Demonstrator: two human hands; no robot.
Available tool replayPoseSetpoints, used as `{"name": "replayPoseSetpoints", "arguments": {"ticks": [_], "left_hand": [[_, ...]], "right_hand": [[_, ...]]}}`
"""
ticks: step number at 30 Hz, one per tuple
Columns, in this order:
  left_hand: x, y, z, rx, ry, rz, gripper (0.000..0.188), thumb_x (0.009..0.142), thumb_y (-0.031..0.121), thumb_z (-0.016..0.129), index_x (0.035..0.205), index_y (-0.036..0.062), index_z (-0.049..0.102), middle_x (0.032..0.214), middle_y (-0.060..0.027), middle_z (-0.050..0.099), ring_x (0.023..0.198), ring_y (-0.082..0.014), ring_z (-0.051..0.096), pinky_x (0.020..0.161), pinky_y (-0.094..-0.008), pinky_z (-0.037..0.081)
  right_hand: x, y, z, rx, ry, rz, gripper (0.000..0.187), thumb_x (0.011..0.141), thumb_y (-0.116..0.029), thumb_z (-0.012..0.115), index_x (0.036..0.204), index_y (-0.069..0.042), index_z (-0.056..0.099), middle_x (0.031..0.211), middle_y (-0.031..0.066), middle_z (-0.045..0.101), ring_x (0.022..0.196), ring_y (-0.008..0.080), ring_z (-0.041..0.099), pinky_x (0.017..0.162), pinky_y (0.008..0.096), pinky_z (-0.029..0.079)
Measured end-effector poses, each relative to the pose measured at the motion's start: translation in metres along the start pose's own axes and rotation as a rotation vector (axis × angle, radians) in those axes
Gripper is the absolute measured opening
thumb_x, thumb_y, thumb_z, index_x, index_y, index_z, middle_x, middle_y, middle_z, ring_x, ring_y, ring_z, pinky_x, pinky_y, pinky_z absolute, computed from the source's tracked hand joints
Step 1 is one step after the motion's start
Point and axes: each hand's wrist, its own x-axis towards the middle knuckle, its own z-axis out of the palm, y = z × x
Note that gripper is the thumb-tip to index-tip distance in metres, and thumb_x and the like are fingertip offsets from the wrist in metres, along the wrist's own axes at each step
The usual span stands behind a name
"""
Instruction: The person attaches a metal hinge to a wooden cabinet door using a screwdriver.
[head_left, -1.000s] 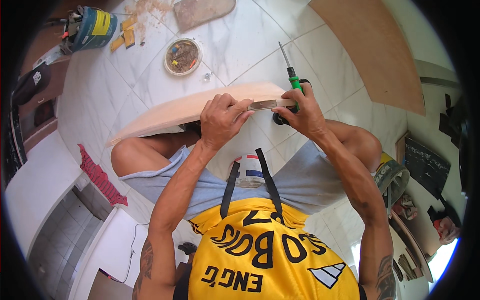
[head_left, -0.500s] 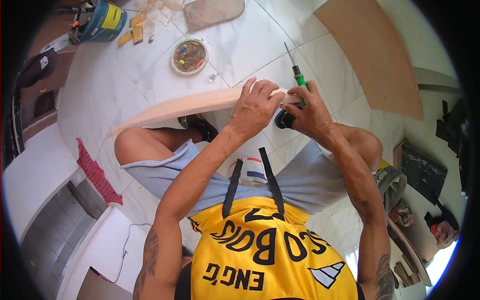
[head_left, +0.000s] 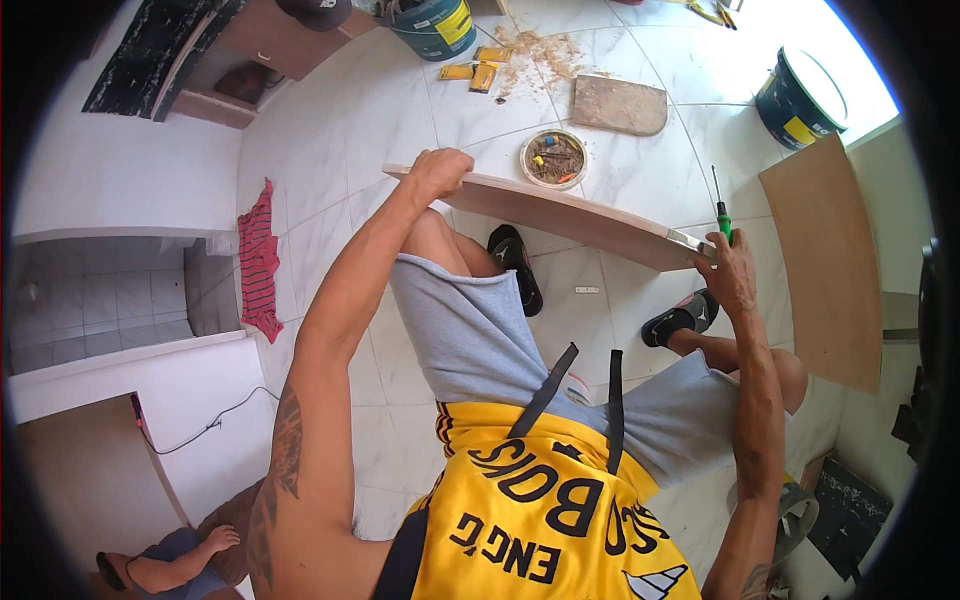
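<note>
A long wooden board (head_left: 570, 216) is held across in front of my legs, its left end higher in the picture than its right. My left hand (head_left: 441, 174) is closed over the board's top edge near its left end. At the other end my right hand (head_left: 731, 272) grips the board, with a green-handled screwdriver (head_left: 724, 222) in the same hand, its shaft pointing away from me. Beside that hand a pale metal-looking strip (head_left: 688, 241) lies along the board's edge. On the floor between my feet is a small light flat piece (head_left: 587, 290).
Beyond the board stand a round tub of small items (head_left: 553, 159) and a flat slab (head_left: 620, 105). Yellow packets (head_left: 483, 72) lie by a bucket (head_left: 432, 28); another bucket (head_left: 800, 98) is far right. A large brown panel (head_left: 825, 265) stands right. Another person (head_left: 185, 560) is lower left.
My left hand has gone from the board's right end to its left end. The board has swung round and tilted, and the view has shifted. The screwdriver stays in my right hand.
</note>
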Motion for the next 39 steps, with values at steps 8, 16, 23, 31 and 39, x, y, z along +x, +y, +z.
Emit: {"name": "replayPoseSetpoints", "arguments": {"ticks": [8, 16, 23, 31, 39], "left_hand": [[-0.038, -0.087, 0.038, -0.084, 0.071, -0.277, 0.031, 0.079, 0.008, 0.07, 0.11, 0.0129, 0.072, 0.109, -0.013, 0.071, 0.106, -0.0336, 0.067, 0.091, -0.0472, 0.054], [-0.045, -0.098, 0.045, -0.075, 0.169, -0.256, 0.017, 0.086, 0.01, 0.062, 0.1, 0.0131, 0.071, 0.107, -0.0131, 0.071, 0.098, -0.0353, 0.068, 0.086, -0.0492, 0.055], [-0.021, -0.016, 0.0, -0.132, 0.21, -0.033, 0.017, 0.083, 0.012, 0.064, 0.098, 0.0109, 0.071, 0.097, -0.0132, 0.07, 0.094, -0.0373, 0.066, 0.081, -0.0483, 0.053], [0.001, 0.066, 0.008, -0.186, 0.306, 0.13, 0.01, 0.085, 0.016, 0.064, 0.09, 0.0094, 0.068, 0.092, -0.0139, 0.067, 0.09, -0.038, 0.067, 0.077, -0.0507, 0.054], [-0.005, 0.083, 0.019, -0.155, 0.298, 0.136, 0.008, 0.085, 0.016, 0.065, 0.088, 0.0085, 0.065, 0.088, -0.0133, 0.064, 0.084, -0.0383, 0.065, 0.074, -0.0514, 0.052]], "right_hand": [[0.04, -0.045, 0.031, -0.154, -0.173, -0.176, 0.042, 0.079, -0.022, 0.082, 0.112, -0.007, 0.062, 0.111, 0.0181, 0.054, 0.098, 0.0379, 0.062, 0.082, 0.0467, 0.053], [0.048, -0.066, 0.024, -0.259, -0.293, -0.121, 0.031, 0.083, -0.023, 0.076, 0.105, -0.005, 0.066, 0.111, 0.0195, 0.055, 0.094, 0.0348, 0.066, 0.08, 0.0471, 0.056], [0.016, 0.006, -0.049, -0.247, -0.196, 0.081, 0.029, 0.08, -0.02, 0.076, 0.103, -0.007, 0.066, 0.112, 0.0174, 0.057, 0.099, 0.0379, 0.065, 0.082, 0.0486, 0.053], [-0.015, 0.084, -0.056, -0.266, -0.079, 0.168, 0.021, 0.079, -0.011, 0.071, 0.099, -0.008, 0.066, 0.113, 0.0176, 0.057, 0.102, 0.0377, 0.064, 0.084, 0.0482, 0.053], [-0.013, 0.094, -0.04, -0.236, -0.114, 0.251, 0.024, 0.077, -0.008, 0.068, 0.101, -0.008, 0.069, 0.114, 0.0167, 0.057, 0.107, 0.035, 0.063, 0.086, 0.0447, 0.054]]}}
